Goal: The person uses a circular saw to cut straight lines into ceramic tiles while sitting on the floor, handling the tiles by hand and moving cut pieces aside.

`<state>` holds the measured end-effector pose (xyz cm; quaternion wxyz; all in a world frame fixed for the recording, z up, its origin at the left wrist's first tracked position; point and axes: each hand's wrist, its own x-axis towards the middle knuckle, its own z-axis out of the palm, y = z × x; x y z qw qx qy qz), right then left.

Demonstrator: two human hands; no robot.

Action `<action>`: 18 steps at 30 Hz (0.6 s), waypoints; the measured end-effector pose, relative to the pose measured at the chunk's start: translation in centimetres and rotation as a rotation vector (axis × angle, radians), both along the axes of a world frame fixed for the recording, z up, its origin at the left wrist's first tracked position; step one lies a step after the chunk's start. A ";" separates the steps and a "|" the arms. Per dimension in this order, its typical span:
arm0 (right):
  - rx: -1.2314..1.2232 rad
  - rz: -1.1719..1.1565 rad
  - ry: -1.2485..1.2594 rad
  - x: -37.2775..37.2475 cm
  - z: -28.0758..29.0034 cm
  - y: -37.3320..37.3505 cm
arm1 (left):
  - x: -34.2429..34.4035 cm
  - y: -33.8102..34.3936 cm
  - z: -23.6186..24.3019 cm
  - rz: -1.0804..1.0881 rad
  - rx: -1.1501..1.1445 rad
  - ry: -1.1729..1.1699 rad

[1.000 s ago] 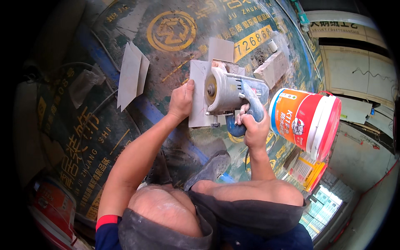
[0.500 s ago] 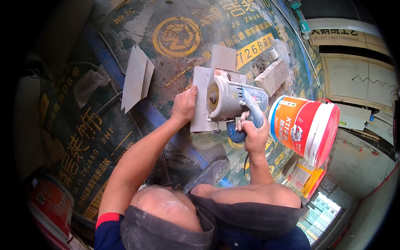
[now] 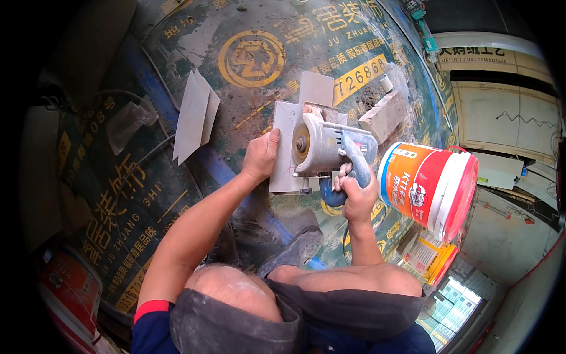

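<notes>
My right hand [image 3: 357, 192] is wrapped round the blue handle of a dusty handheld tile cutter [image 3: 321, 144]. The cutter's round blade shows at its left side, over a light grey tile [image 3: 283, 180]. At the tile's left edge is my left hand [image 3: 261, 154], thumb on top and fingers gripping from the side, partly hidden beneath. Beyond the cutter another grey tile piece [image 3: 316, 88] reaches out. The place where blade and tile meet is hidden by the cutter's body.
Right of the cutter stands an orange and red bucket [image 3: 413, 183], with a block [image 3: 386, 112] beyond it. Cut tile pieces [image 3: 194, 118] lie to the left on the green printed floor sheet [image 3: 247, 112]. A yellow container [image 3: 433, 256] is near my knee; a cable runs along the left.
The whole scene sits slightly lower in the picture. Both hands keep their hold on the tile and the cutter, with hardly any shift between them.
</notes>
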<state>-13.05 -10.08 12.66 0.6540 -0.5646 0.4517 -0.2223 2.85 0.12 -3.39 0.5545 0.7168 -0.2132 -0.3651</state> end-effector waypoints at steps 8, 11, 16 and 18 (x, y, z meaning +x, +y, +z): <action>-0.007 0.022 -0.012 0.3 -0.1 -0.6 | 0.0 0.0 0.0 0.017 -0.027 -0.015; -0.015 0.022 -0.007 0.4 -0.1 -0.6 | 0.0 0.1 0.0 0.008 -0.013 -0.020; -0.012 0.018 -0.003 0.5 -0.1 -0.7 | 0.0 0.1 0.1 0.002 0.002 -0.011; -0.012 0.019 0.002 0.6 0.0 -0.7 | 0.0 0.0 0.0 0.005 -0.002 -0.012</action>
